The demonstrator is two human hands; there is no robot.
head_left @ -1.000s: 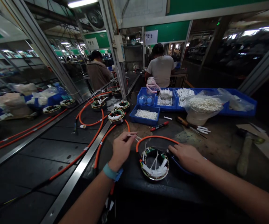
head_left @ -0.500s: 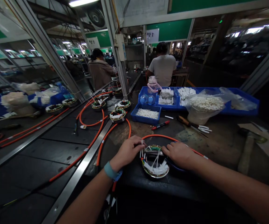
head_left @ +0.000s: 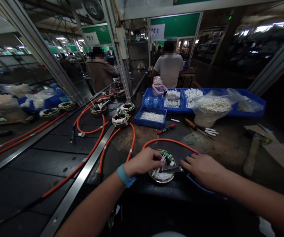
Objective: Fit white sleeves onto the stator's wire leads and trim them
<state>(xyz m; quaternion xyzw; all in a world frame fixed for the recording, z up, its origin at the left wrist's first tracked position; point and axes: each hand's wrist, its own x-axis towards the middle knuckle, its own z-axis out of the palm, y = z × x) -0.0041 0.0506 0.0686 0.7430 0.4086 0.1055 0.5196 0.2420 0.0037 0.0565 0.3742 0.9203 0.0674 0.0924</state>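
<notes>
Head view: a round stator (head_left: 162, 166) lies flat on the dark bench (head_left: 225, 148) close to the person, with white sleeves (head_left: 159, 164) sticking up and fanning out of its windings. The left hand (head_left: 144, 162) rests on the stator's left rim, fingers curled over the sleeves; whether it actually pinches one I cannot tell. The right hand (head_left: 203, 169) sits just to the stator's right, closed round the handle of a metal tool, likely scissors (head_left: 173, 169). The blades lie almost level and point left across the stator's lower half, toward the left hand's fingertips. So the tool's long axis runs from right to left, and the sleeves stand just at its tip, between the two hands. The left hand is the one nearer the sleeves; the right reaches them only through the blades.

An orange cable (head_left: 168, 141) loops out from the stator and arcs behind both hands. Under the right hand a blue rim (head_left: 196, 182) shows, too hidden to name.

Farther back stand a blue tray (head_left: 151, 119) of white sleeves, a red pen (head_left: 166, 128) beside it, a clear bag (head_left: 213, 107) of white parts, and a hammer (head_left: 251, 153) well off to the right. More stators (head_left: 120, 118) with orange cables sit along the conveyor (head_left: 58, 158) on the left. Two people (head_left: 169, 67) work at the far end, backs turned.
</notes>
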